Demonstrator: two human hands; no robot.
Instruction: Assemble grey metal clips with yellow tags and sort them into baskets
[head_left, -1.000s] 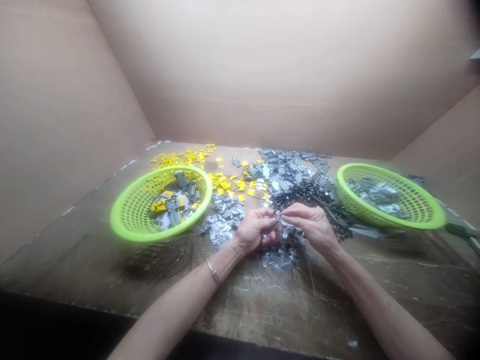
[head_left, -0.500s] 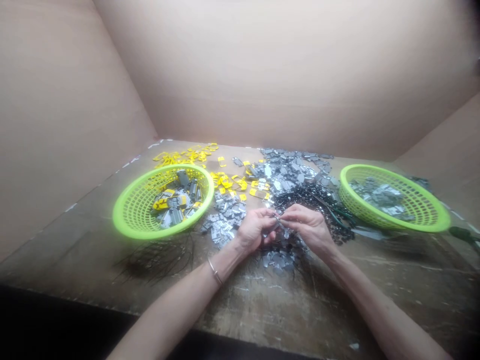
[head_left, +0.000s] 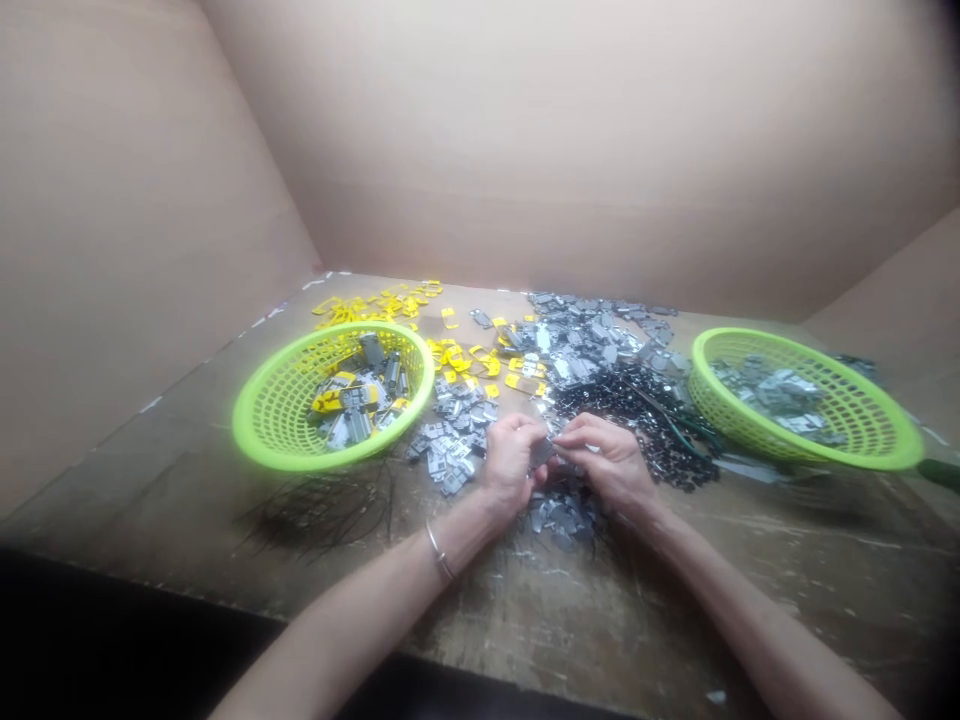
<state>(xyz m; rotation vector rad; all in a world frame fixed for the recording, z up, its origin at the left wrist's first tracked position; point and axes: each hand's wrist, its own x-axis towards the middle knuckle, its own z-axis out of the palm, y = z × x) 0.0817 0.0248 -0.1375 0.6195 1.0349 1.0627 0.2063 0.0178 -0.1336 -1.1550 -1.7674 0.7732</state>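
My left hand (head_left: 512,458) is closed around a small grey plastic piece (head_left: 540,453), its thumb pressed along the top. My right hand (head_left: 609,462) pinches at the right edge of that piece; whatever its fingertips hold is too small to make out. Both hands meet just above the table, over a small heap of grey pieces (head_left: 564,518). Left of my left hand lie light grey flat parts (head_left: 450,455). Beyond my right hand spreads a pile of small shiny black parts (head_left: 637,405).
A green mesh basket (head_left: 259,450) at left holds grey and yellow parts. Another green basket (head_left: 885,450) at right holds grey pieces. Yellow frames (head_left: 352,305) and grey plates (head_left: 600,330) lie scattered toward the back wall (head_left: 562,150). Dark thin strands (head_left: 322,510) show below the left basket.
My hands stay together at nearly the same spot, with the fingers slightly shifted and the grey piece turned to show more of its face. The whole view has moved a little.
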